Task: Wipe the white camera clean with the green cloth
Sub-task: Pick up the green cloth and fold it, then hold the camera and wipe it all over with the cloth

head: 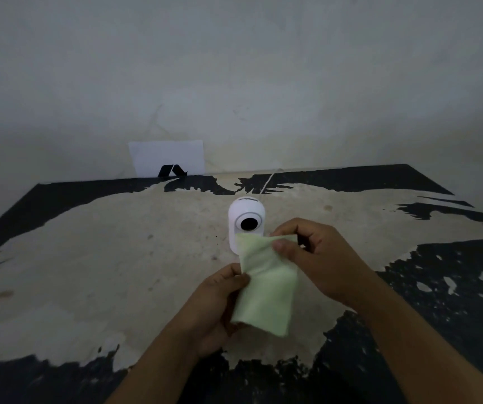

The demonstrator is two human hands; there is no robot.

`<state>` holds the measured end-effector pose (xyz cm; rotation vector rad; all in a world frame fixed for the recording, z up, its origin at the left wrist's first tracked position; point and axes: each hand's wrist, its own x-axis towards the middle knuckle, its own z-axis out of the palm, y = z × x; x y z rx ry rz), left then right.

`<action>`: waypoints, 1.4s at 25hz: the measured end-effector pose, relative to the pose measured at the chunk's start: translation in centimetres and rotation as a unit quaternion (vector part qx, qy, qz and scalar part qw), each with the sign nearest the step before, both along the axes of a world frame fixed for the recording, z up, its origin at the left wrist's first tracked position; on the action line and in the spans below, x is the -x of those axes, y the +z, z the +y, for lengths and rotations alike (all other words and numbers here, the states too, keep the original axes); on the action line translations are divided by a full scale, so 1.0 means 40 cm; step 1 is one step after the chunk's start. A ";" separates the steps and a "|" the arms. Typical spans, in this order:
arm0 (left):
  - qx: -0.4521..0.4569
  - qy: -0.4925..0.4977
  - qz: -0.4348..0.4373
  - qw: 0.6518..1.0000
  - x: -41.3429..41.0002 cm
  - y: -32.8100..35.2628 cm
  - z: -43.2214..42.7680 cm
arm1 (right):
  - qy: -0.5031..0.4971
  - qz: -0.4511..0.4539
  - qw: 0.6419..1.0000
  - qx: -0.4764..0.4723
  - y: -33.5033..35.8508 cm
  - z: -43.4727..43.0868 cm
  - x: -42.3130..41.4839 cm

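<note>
A white camera with a round black lens stands upright near the middle of the table, its lens facing me. Just in front of it, both hands hold a pale green cloth in the air. My right hand pinches the cloth's upper edge beside the camera's base. My left hand grips the cloth's left side lower down. The cloth's top corner hides the lower front of the camera. Whether the cloth touches the camera is unclear.
The table has a worn top, black with a large pale patch. A thin white cable runs from the camera to the back edge. A white sheet with a black mark leans on the wall behind.
</note>
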<state>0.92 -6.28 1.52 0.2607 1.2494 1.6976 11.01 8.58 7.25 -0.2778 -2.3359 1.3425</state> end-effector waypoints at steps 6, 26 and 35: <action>-0.018 0.037 -0.073 0.997 0.032 0.007 -0.016 | 0.067 -0.077 0.964 -0.247 -0.073 -0.016 -0.039; 0.253 0.064 0.538 0.802 0.189 -0.020 0.088 | -0.222 -0.064 0.959 0.164 -0.152 0.083 0.089; 0.245 -0.034 0.554 0.795 0.285 -0.103 0.192 | -0.191 -0.121 0.972 0.057 -0.155 0.055 0.230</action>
